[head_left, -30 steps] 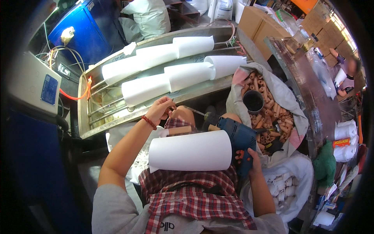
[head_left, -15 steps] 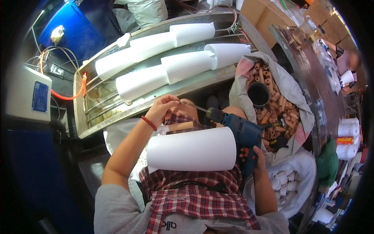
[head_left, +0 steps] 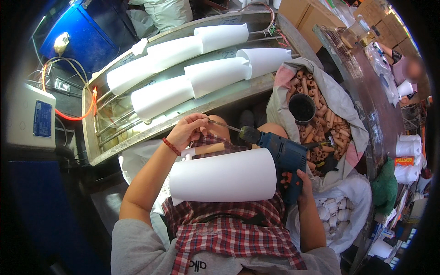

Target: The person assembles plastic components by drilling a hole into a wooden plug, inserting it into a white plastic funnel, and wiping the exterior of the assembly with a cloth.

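My right hand (head_left: 303, 184) grips the handle of a blue power drill (head_left: 288, 153), whose dark chuck points left. From the chuck a thin metal bit (head_left: 225, 124) runs toward my left hand (head_left: 189, 129), which pinches its far end between thumb and fingers. Across my lap lies a large white roll (head_left: 223, 178) of paper or sheet, slightly wider on the right. Part of a brown cardboard tube (head_left: 208, 149) shows just beyond the roll, below the bit. The plaid apron (head_left: 238, 233) lies under the roll.
Ahead, a long metal-framed trough (head_left: 110, 153) carries two rows of white rolls (head_left: 162, 94) on rods. To the right stand a sack of brown tubes (head_left: 321, 120) with a black cup (head_left: 302, 109) in it, and a bag of white pieces (head_left: 337, 208). Another person (head_left: 403, 68) is at far right.
The surroundings have shifted slightly left and up in view. Both hands keep the same hold on the drill and its bit, and the white roll stays on my lap.
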Available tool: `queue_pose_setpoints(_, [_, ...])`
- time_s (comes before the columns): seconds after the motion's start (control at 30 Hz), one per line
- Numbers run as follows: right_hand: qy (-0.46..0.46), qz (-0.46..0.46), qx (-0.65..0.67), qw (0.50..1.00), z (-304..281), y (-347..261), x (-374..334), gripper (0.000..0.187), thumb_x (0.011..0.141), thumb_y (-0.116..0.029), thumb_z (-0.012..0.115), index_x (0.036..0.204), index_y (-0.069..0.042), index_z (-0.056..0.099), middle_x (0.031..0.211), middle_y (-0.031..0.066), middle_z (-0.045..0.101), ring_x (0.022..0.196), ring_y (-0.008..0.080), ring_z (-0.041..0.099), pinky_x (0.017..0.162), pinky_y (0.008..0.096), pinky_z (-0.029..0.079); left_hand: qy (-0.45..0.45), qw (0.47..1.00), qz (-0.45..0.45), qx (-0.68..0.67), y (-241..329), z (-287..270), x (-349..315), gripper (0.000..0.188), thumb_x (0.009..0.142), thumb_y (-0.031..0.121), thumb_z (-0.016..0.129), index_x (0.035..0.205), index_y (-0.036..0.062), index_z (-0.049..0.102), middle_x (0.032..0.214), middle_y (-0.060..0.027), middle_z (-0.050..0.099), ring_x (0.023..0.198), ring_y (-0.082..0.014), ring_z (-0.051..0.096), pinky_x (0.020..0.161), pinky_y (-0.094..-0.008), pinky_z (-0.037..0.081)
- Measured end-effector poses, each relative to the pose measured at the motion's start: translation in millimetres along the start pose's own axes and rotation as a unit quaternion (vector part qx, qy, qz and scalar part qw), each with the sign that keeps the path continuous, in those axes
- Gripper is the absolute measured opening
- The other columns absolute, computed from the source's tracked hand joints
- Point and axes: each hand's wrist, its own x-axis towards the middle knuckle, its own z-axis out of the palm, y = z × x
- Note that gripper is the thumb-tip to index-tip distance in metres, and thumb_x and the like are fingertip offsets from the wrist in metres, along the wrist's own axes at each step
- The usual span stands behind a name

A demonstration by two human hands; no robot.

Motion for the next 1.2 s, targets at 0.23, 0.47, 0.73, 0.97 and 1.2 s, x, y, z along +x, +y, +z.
queue_pose_setpoints(0.23, [0.000,0.002,-0.003,1.000,0.9,-0.9,-1.2,0.054,0.081,-0.035,0.064,0.115,0.005,0.051,0.091,0.0195,0.065,0.072,0.0265,0.067,0.056,0.0321,0.055,0.003,1.000,0.008,0.013,1.3,2.1,-2.3,0.004,0.089,0.014,0.061,0.093,0.0108,0.062,0.071,0.0012,0.061,0.061,-0.0071,0.058,0.043,-0.0161,0.031])
queue_pose_setpoints(0.47, [0.000,-0.008,-0.016,1.000,3.9,-3.2,-2.3,0.054,0.081,-0.035,0.065,0.114,0.005,0.051,0.091,0.0191,0.065,0.073,0.0265,0.068,0.056,0.0318,0.055,-0.009,0.997,0.024,0.071,2.1,0.7,-5.0,0.007,0.089,0.013,0.063,0.093,0.0083,0.062,0.074,0.0007,0.060,0.064,-0.0073,0.057,0.048,-0.0161,0.036])
queue_pose_setpoints(0.73, [-0.011,0.003,-0.008,1.000,-3.2,-2.5,-0.5,0.053,0.082,-0.033,0.064,0.117,0.004,0.050,0.093,0.0201,0.065,0.074,0.0281,0.068,0.057,0.0337,0.056,0.012,0.913,0.114,0.390,-2.8,-7.2,-17.5,0.030,0.087,0.029,0.066,0.096,0.0004,0.060,0.079,-0.0059,0.063,0.069,-0.0120,0.059,0.062,-0.0252,0.048])
queue_pose_setpoints(0.97, [-0.045,0.015,0.003,0.999,-11.4,-8.4,2.3,0.052,0.083,-0.029,0.061,0.123,0.002,0.046,0.097,0.0209,0.065,0.075,0.0306,0.067,0.059,0.0356,0.056,-0.098,0.848,0.050,0.518,-4.1,14.5,-71.4,0.034,0.091,0.030,0.060,0.111,0.0020,0.057,0.087,-0.0062,0.064,0.074,-0.0131,0.058,0.066,-0.0257,0.047])
queue_pose_setpoints(1.2, [-0.061,0.048,0.011,0.997,-23.6,-9.1,6.0,0.054,0.082,-0.028,0.062,0.123,0.002,0.045,0.096,0.0215,0.064,0.075,0.0318,0.067,0.059,0.0371,0.056,-0.035,0.860,0.095,0.501,18.5,-13.9,-97.5,0.030,0.092,0.023,0.059,0.112,0.0004,0.061,0.076,-0.0054,0.063,0.064,-0.0080,0.053,0.057,-0.0247,0.044])
